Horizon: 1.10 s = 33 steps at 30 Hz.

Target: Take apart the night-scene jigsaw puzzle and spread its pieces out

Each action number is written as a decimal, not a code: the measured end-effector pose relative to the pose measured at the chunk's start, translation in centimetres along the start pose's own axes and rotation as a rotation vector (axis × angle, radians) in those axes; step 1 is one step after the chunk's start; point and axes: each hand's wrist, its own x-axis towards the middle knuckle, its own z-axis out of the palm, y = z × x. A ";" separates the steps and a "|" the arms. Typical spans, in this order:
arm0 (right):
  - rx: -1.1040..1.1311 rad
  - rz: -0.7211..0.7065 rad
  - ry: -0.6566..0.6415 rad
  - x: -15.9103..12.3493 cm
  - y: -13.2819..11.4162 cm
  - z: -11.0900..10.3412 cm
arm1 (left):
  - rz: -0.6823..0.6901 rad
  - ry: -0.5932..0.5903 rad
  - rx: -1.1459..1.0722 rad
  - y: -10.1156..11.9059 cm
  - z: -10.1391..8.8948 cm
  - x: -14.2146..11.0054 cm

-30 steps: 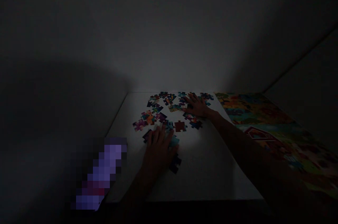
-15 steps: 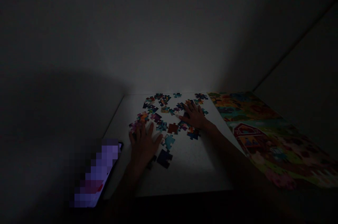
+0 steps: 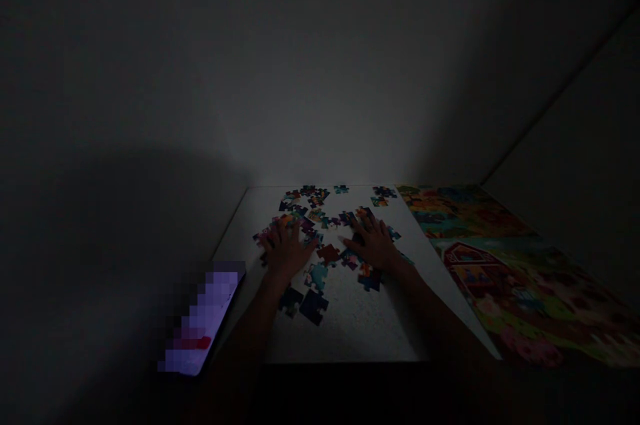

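Observation:
Loose jigsaw pieces lie scattered over a white tabletop (image 3: pixel 370 325) in dim light. My left hand (image 3: pixel 287 255) rests with fingers spread on pieces at the left, covering some of them. On the right side of the scatter, my right hand (image 3: pixel 373 245) is also spread flat over pieces. Between the hands are a reddish-brown jigsaw piece (image 3: pixel 329 255) and a light-blue jigsaw piece (image 3: pixel 316 275). Nearer to me lies a dark-blue jigsaw piece (image 3: pixel 315 307), with another dark piece (image 3: pixel 291 302) beside it by my left wrist.
A lit phone (image 3: pixel 210 321), its screen blurred out, is at the left edge of the table. Along the right side lie colourful picture sheets, one with a red barn (image 3: pixel 467 258). A pale wall (image 3: pixel 320 78) rises behind the table.
My left hand has moved forward over the pieces at the left, uncovering the dark piece by its wrist. My right hand has shifted slightly toward me. The view has tilted and shifted a little.

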 end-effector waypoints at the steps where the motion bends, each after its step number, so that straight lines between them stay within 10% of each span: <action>1: 0.002 -0.008 0.002 0.0 0.0 -0.1 | 0.012 0.000 -0.004 0.5 0.1 0.3; 8: 0.030 -0.059 0.042 0.0 0.7 0.4 | 0.212 0.027 0.010 3.8 1.4 1.1; 18: 0.037 -0.054 -0.008 0.3 1.2 0.5 | 0.426 0.056 0.002 3.0 2.0 0.2; 28: 0.079 -0.104 0.125 0.4 2.6 0.8 | 0.176 0.032 -0.057 1.1 0.4 1.7; 33: 0.003 0.105 0.146 0.5 4.2 0.5 | 0.093 0.090 -0.077 0.6 0.6 2.2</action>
